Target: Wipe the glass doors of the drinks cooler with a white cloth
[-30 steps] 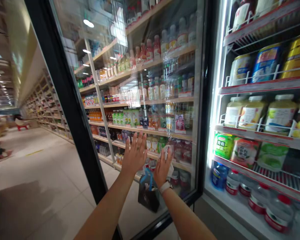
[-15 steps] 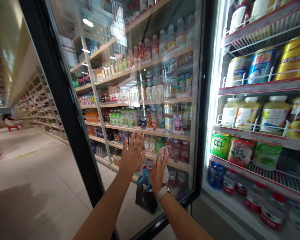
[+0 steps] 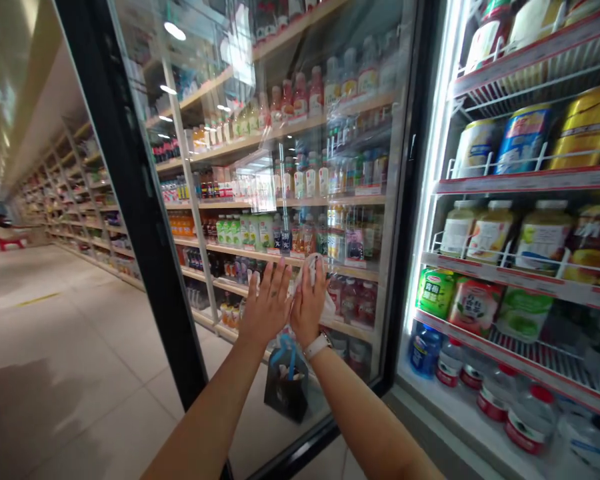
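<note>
A glass door (image 3: 414,153) with a black frame stands open in front of me. My left hand (image 3: 266,307) lies flat against the pane with its fingers spread, holding nothing. Close beside it, my right hand (image 3: 309,308) presses a crumpled white cloth (image 3: 329,305) to the glass. Part of the cloth is hidden under the palm and fingers. My right wrist carries a watch with a light band (image 3: 316,345). Below the hands, a dark box with blue straps (image 3: 286,387) shows on the floor through the pane.
On the right is a lit fridge with wire shelves (image 3: 500,270) of bottles, cans and pouches. Shelves of drinks (image 3: 240,253) show through the glass. A long shelf row (image 3: 65,187) runs back at the left, and a red stool (image 3: 11,243) stands far off on the tiled floor.
My right hand has moved left and slightly up with the cloth, and is now right beside my left hand. The left hand stays flat on the glass. The view has shifted slightly.
</note>
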Demonstrator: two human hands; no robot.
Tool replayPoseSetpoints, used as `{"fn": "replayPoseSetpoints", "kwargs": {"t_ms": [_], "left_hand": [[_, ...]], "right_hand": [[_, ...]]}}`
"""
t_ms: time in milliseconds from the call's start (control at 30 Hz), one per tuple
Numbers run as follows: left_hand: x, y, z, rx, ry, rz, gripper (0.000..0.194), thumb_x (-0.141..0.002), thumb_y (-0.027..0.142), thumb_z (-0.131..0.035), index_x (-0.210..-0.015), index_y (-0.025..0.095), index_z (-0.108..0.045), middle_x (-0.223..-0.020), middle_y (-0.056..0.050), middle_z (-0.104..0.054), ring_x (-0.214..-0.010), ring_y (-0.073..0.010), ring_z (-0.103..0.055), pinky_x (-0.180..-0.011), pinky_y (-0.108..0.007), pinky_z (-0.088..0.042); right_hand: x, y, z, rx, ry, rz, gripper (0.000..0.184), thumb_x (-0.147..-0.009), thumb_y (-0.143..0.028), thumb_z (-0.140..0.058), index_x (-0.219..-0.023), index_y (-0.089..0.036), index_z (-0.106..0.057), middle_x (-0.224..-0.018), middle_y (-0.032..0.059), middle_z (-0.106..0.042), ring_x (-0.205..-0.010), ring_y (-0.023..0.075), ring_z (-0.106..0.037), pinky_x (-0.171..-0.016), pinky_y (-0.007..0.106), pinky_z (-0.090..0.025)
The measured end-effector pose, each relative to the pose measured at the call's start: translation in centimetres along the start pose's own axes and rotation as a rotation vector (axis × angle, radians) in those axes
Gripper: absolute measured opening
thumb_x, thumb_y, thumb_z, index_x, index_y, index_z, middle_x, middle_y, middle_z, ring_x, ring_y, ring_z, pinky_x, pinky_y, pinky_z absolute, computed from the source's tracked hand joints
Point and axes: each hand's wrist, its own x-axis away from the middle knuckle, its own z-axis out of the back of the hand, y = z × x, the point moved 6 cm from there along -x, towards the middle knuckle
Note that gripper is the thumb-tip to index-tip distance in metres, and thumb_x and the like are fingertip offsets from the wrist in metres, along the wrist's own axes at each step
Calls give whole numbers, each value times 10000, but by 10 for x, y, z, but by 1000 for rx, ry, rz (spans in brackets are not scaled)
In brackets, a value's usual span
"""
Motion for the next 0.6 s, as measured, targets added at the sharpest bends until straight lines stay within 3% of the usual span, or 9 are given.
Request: {"fn": "replayPoseSetpoints", "kwargs": {"t_ms": [167,400,500,600], "left_hand": [[-1,0,-1,11,-76,21,738,-971,365,-436,-1551,150,-34,-1590,-123,-218,-1502,-269,-132,-1237,-523,-56],[-1,-1,-1,14,-81,30,701,-985,330,-415,-1546,172,-26,-1584,-122,-232,-1493,-265,-189,-1234,-520,-78],[-2,-1,-1,21,-75,31,706,-981,307,-419,-1544,183,-12,-1582,-124,-234,-1491,-266,-192,-1233,-530,-89],[-1,-2,-2,15,-64,34,723,-976,320,-439,-1546,182,-16,-1581,-121,-234,-1497,-261,-154,-1238,-523,-76]], "right_hand": [[61,30,3,94,-53,-21,553,-1026,-245,-276,-1566,-272,-159,-1631,146,-158,-1508,283,-164,-1149,631,-276],[143,65,8,139,-191,-105,587,-1015,-224,-287,-1571,-254,-101,-1641,159,-86,-1513,311,-114,-1105,691,-313],[143,67,8,144,-207,-126,570,-1020,-240,-270,-1570,-243,-124,-1635,178,-108,-1504,339,-146,-1087,757,-246],[103,54,5,154,-191,-127,564,-1021,-254,-261,-1571,-243,-133,-1635,173,-114,-1510,350,-99,-1095,780,-151]]}}
